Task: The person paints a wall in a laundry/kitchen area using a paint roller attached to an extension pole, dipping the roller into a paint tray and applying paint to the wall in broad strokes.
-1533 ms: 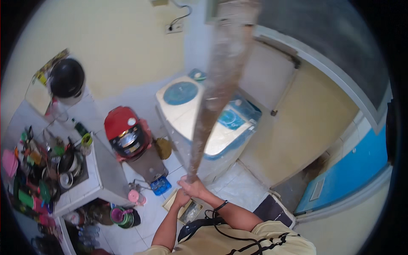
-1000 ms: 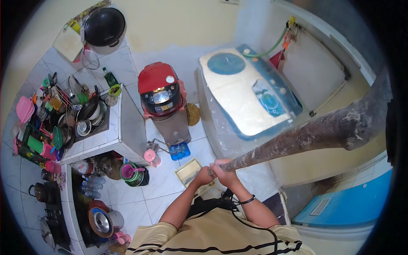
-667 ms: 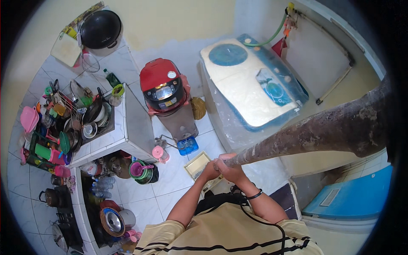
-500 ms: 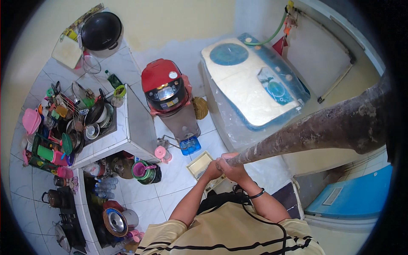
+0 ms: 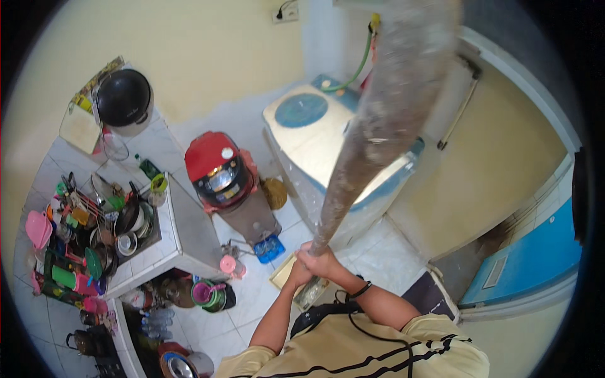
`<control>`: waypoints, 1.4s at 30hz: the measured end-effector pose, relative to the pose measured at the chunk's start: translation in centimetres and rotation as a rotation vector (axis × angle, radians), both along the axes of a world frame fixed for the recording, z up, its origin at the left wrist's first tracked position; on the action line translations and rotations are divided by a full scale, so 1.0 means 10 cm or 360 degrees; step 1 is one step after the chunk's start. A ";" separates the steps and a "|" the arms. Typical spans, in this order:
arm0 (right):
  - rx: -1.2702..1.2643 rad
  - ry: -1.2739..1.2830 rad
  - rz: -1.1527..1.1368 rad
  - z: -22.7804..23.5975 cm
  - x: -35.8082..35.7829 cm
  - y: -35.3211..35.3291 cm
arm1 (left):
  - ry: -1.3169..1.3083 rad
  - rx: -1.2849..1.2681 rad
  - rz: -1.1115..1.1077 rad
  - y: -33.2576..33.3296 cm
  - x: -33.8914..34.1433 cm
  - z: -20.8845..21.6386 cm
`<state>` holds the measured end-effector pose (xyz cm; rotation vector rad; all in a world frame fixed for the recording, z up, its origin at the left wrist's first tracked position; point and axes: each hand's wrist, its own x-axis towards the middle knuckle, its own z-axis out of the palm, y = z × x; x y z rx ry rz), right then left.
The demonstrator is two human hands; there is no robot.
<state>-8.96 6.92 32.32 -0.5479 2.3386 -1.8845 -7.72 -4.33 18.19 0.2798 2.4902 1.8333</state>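
Observation:
A long, thick, rough brown wooden pole rises from my hands up across the washing machine to the top of the view, where it widens and blurs. My left hand closes round its thin lower end. Just to the right, my right hand also wraps that end, the two hands pressed together. Below and behind them on the floor lies a shallow cream tray, partly hidden by my hands and forearms; greyish contents in it are hard to make out.
A washing machine stands ahead, partly behind the pole. Left of it a red-and-black rice cooker sits on a grey stand, with a blue tray near its foot. A tiled counter crowded with dishes is at left; a blue door is at right.
The pole has swung from leaning far right to a steeper upward angle, with both hands still on its thin end. The whole view has shifted, and the hands appear slightly lower and left.

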 end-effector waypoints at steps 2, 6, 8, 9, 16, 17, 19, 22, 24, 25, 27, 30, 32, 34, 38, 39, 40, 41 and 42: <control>-0.0068 -0.0025 0.0007 0.03 -0.06 -0.03 | 0.0134 -0.0020 0.0045 -0.02 -0.07 -0.07; -0.0013 0.0000 0.0040 0.09 -0.18 -0.12 | -0.0199 -0.0199 0.0086 -0.12 -0.20 -0.31; -0.0011 0.0013 0.0010 0.09 -0.23 -0.17 | -0.0104 -0.0182 0.0095 -0.15 -0.26 -0.43; -0.0010 0.0045 0.0012 0.08 -0.25 -0.20 | -0.0043 -0.0243 0.0107 -0.18 -0.28 -0.47; 0.0112 -0.0077 0.0057 0.09 -0.47 -0.42 | -0.0079 -0.0205 0.0213 -0.37 -0.42 -0.64; 0.0042 -0.0031 0.0081 0.10 -0.49 -0.46 | -0.0113 -0.0209 0.0243 -0.41 -0.45 -0.66; 0.0100 -0.0098 0.0080 0.13 -0.54 -0.55 | -0.0060 -0.0194 0.0276 -0.47 -0.47 -0.70; -0.0011 -0.0091 0.0104 0.15 -0.57 -0.67 | -0.0084 -0.0104 0.0394 -0.54 -0.48 -0.68; 0.0010 -0.0146 0.0097 0.14 -0.59 -0.75 | -0.0163 -0.0133 0.0436 -0.59 -0.47 -0.62; -0.0080 -0.0073 0.0125 0.14 -0.60 -0.79 | -0.0345 -0.0196 0.0426 -0.61 -0.46 -0.59; 0.0006 -0.0143 0.0112 0.11 -0.62 -0.86 | -0.0350 -0.0252 0.0439 -0.67 -0.48 -0.53; 0.0008 -0.0030 0.0060 0.07 -0.65 -0.96 | -0.0391 -0.0296 0.0412 -0.73 -0.47 -0.49; -0.0058 0.0009 0.0071 0.05 -0.68 -1.02 | -0.0470 -0.0291 0.0410 -0.75 -0.48 -0.46; -0.0063 0.0024 0.0084 0.03 -0.71 -1.07 | -0.0414 -0.0261 0.0484 -0.77 -0.48 -0.42; -0.0067 0.0045 0.0078 -0.03 -0.75 -1.16 | -0.0486 -0.0353 0.0522 -0.83 -0.48 -0.38; -0.0014 0.0020 0.0032 -0.04 -0.76 -1.17 | -0.0496 -0.0355 0.0516 -0.84 -0.49 -0.40; -0.0062 0.0038 0.0037 -0.07 -0.76 -1.19 | -0.0411 -0.0260 0.0523 -0.86 -0.50 -0.42; -0.0093 0.0054 0.0046 -0.08 -0.77 -1.21 | -0.0409 -0.0187 0.0490 -0.86 -0.50 -0.46; -0.0053 0.0041 0.0023 -0.10 -0.78 -1.22 | -0.0358 -0.0176 0.0482 -0.87 -0.50 -0.51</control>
